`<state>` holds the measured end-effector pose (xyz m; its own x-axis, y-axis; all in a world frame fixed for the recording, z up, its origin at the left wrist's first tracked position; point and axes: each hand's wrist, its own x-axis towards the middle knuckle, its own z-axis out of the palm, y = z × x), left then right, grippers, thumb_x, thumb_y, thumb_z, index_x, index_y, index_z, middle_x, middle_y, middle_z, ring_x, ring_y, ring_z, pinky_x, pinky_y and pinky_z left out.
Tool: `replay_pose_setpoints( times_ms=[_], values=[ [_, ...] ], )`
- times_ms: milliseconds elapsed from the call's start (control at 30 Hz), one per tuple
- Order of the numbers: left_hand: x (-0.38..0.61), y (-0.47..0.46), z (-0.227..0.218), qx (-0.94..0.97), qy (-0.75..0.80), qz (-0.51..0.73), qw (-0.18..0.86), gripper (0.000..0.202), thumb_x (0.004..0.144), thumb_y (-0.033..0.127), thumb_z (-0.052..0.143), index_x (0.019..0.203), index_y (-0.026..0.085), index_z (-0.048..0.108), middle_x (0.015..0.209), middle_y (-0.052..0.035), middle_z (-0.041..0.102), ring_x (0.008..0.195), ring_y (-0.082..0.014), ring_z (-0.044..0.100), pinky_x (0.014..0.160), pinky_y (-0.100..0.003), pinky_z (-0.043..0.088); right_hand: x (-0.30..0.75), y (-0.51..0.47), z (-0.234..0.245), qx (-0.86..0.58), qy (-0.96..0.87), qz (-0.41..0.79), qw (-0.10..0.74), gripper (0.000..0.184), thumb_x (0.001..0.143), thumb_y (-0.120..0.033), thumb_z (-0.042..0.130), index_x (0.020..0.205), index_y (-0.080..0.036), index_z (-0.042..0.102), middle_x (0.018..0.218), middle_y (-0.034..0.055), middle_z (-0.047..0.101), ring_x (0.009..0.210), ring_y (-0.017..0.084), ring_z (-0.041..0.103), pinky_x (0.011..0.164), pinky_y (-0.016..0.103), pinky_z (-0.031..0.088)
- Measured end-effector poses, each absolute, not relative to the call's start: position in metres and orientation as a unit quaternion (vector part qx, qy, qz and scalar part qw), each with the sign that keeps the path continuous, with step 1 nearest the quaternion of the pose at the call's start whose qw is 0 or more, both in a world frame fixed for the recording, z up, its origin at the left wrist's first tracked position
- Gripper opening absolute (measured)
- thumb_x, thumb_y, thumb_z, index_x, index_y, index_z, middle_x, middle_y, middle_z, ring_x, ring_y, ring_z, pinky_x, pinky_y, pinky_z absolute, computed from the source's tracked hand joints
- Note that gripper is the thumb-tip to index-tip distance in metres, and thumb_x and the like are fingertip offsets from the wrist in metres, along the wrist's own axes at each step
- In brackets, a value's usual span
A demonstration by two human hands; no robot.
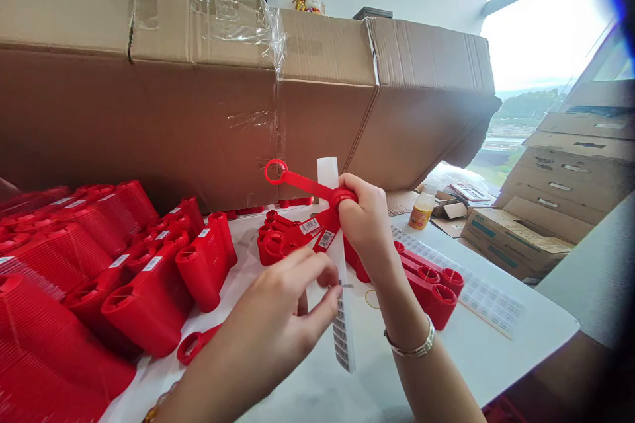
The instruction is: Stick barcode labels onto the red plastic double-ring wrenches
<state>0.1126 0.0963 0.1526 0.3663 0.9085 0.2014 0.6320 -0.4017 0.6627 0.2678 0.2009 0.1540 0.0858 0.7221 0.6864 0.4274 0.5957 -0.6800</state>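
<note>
My right hand (366, 219) is closed round a bundle of red plastic handle parts (302, 205) and the top of a long white strip of barcode labels (341, 304). One red arm with a ring end sticks up to the left. Two barcode stickers show on the bundle. My left hand (290, 317) pinches at the strip's edge with thumb and forefinger, holding what looks like a small sticker. A silver bracelet sits on my right wrist.
Rows of red ribbed plastic parts (149, 277) with stickers cover the left of the white table (496, 357). More red parts (431, 284) and a label sheet (476, 291) lie to the right. A big cardboard box (198, 99) stands behind. A small bottle (421, 208) and stacked cartons (560, 192) are at right.
</note>
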Motion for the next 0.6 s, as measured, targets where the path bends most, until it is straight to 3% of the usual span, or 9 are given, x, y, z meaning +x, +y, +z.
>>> replay_pose_setpoints(
  times_ms=[100,233,300,500,600],
  values=[
    [0.098,0.093,0.164,0.729,0.493,0.381,0.284,0.016,0.097,0.040,0.057,0.088,0.026,0.058,0.095,0.0011,0.064,0.063,-0.0117,0.056,0.055,-0.025,0.043,0.267,0.193,0.157,-0.413,-0.691,0.149,0.574,0.019,0.075,-0.008,0.040,0.063,-0.023,0.040,0.059,-0.0040,0.041,0.059,0.014,0.034,0.055,0.031,0.023],
    [0.084,0.090,0.177,0.598,0.544,0.498,0.315,0.020,0.093,0.046,0.063,0.088,0.029,0.054,0.055,0.0063,0.048,0.043,-0.0112,0.039,0.041,-0.021,0.026,0.266,0.178,0.161,-0.394,-0.725,0.183,0.534,0.017,0.073,-0.007,0.041,0.065,-0.022,0.043,0.059,-0.0041,0.043,0.058,0.014,0.036,0.054,0.030,0.024],
    [0.080,0.090,0.180,0.570,0.548,0.535,0.299,0.021,0.090,0.046,0.066,0.088,0.029,0.054,0.051,0.0071,0.044,0.040,-0.0101,0.033,0.039,-0.021,0.022,0.265,0.171,0.163,-0.391,-0.738,0.206,0.511,0.017,0.073,-0.007,0.041,0.066,-0.022,0.046,0.059,-0.0040,0.046,0.058,0.013,0.037,0.053,0.030,0.024],
    [0.078,0.091,0.180,0.583,0.564,0.521,0.266,0.023,0.087,0.048,0.071,0.085,0.028,0.059,0.050,0.0075,0.042,0.038,-0.0097,0.033,0.037,-0.021,0.018,0.266,0.159,0.167,-0.381,-0.752,0.255,0.474,0.017,0.070,-0.007,0.040,0.066,-0.021,0.049,0.061,-0.0034,0.051,0.057,0.013,0.040,0.050,0.029,0.024],
    [0.080,0.090,0.180,0.597,0.558,0.519,0.250,0.018,0.089,0.044,0.070,0.083,0.028,0.063,0.045,0.0081,0.038,0.038,-0.0114,0.038,0.037,-0.021,0.023,0.266,0.156,0.168,-0.376,-0.756,0.252,0.472,0.017,0.070,-0.008,0.039,0.065,-0.022,0.047,0.059,-0.0040,0.050,0.055,0.012,0.039,0.049,0.028,0.025]
  ],
)
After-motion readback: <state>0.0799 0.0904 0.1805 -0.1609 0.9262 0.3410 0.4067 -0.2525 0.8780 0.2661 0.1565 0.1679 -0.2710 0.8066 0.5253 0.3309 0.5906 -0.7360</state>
